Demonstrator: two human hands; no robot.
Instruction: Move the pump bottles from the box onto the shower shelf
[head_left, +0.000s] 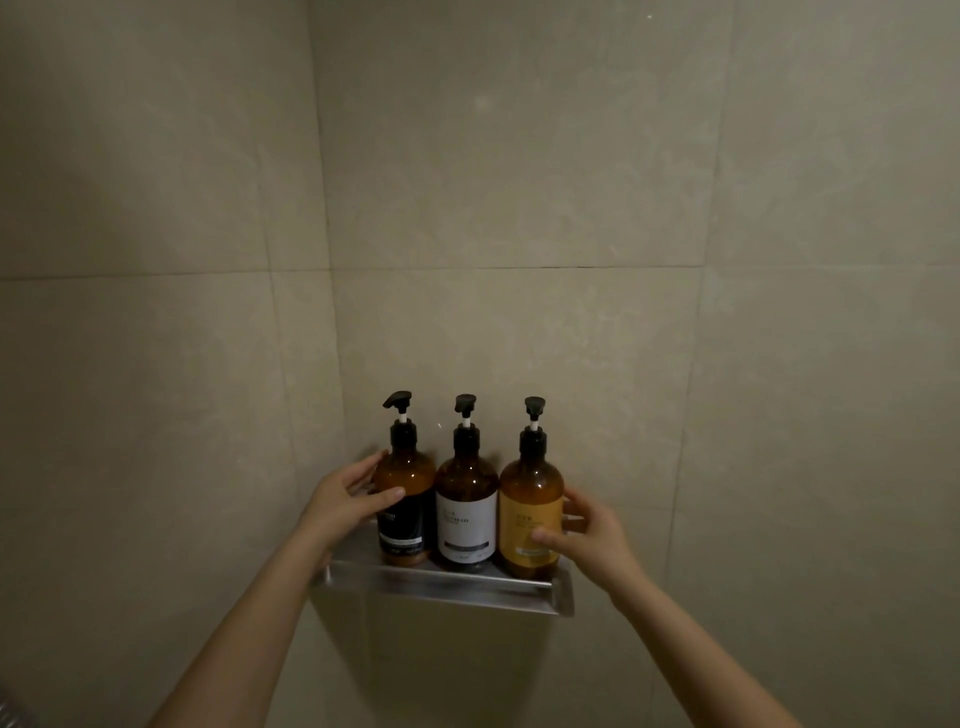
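Three bottles stood upright in a row on shelf (447, 587), pumps up. Black-label bottle (405, 499) is cupped by left hand (345, 501); yellow-label bottle (530, 514) by right hand (584, 535); white-label bottle (466, 506) between, untouched.

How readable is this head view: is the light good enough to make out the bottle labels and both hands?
Head view: dim, warm light, corners darker. The three pump bottles on the shelf show clearly, but label text is too soft to read. Left hand and right hand are visible, slightly blurred. Wide-angle bends the tile lines.
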